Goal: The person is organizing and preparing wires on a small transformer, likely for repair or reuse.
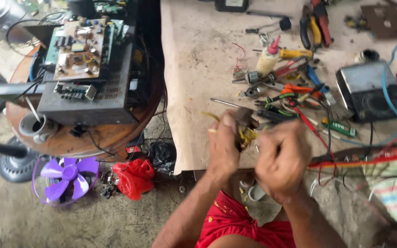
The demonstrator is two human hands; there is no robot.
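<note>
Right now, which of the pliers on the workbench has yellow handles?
The pliers at the top of the bench, left of the red-handled pair. The others lie lower, among the tool pile, with orange handles.

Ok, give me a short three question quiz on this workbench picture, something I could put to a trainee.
1. True or false: both the left hand and the right hand are at the small dark part with yellow wires.
2. What colour are the blades of the fan on the floor? A green, B purple, C white.
3. Fill in: the bare circuit board lies on top of a dark ____ box.

Key
1. True: the left hand grips the part and the right hand closes in on its wires beside it.
2. B, purple.
3. Metal: the board rests on the box's top, left of the workbench.
</note>
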